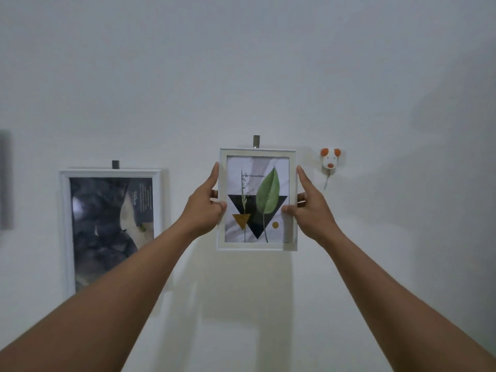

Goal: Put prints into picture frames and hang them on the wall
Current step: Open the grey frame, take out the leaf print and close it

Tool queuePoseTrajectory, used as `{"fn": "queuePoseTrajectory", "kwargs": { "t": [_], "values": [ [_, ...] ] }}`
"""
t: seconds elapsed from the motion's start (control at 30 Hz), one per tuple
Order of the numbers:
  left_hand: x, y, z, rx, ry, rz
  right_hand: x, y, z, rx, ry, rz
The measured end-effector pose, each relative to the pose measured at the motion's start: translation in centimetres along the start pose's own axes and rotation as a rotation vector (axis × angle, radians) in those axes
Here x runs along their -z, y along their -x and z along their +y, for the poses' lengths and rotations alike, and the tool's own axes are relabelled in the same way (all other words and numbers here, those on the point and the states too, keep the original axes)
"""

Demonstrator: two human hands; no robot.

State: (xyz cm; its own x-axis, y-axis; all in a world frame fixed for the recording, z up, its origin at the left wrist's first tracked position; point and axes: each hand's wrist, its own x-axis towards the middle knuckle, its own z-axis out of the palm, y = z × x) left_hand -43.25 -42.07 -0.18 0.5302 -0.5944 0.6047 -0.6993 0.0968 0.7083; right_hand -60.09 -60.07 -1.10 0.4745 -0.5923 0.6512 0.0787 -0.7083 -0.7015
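Observation:
A small white picture frame (257, 247) with a leaf-and-triangle print (267, 194) is held flat against the white wall, its top edge just under a grey wall hook (256, 141). My left hand (205, 204) grips the frame's left edge, thumb on the front and fingers behind. My right hand (308, 204) grips the right edge the same way. Whether the frame hangs on the hook cannot be told.
A larger white frame with a dark print (110, 232) hangs to the left under its own grey hook (115, 164). A small white and orange animal-head hook (330, 161) sticks out of the wall to the right. A grey object (5, 181) shows at the far left edge.

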Motion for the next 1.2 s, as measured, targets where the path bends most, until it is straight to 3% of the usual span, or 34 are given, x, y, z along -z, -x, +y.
{"fn": "queuePoseTrajectory", "kwargs": {
  "t": [0.4, 1.2],
  "values": [
    [-1.0, -4.8, -0.2, -0.051, -0.126, 0.120, -0.6, -5.0, 0.5, 0.079, 0.058, 0.029],
    [-2.5, -4.9, -1.3, -0.083, -0.298, 0.188, -2.5, -5.5, 2.9, 0.168, 0.213, 0.099]
  ]
}}
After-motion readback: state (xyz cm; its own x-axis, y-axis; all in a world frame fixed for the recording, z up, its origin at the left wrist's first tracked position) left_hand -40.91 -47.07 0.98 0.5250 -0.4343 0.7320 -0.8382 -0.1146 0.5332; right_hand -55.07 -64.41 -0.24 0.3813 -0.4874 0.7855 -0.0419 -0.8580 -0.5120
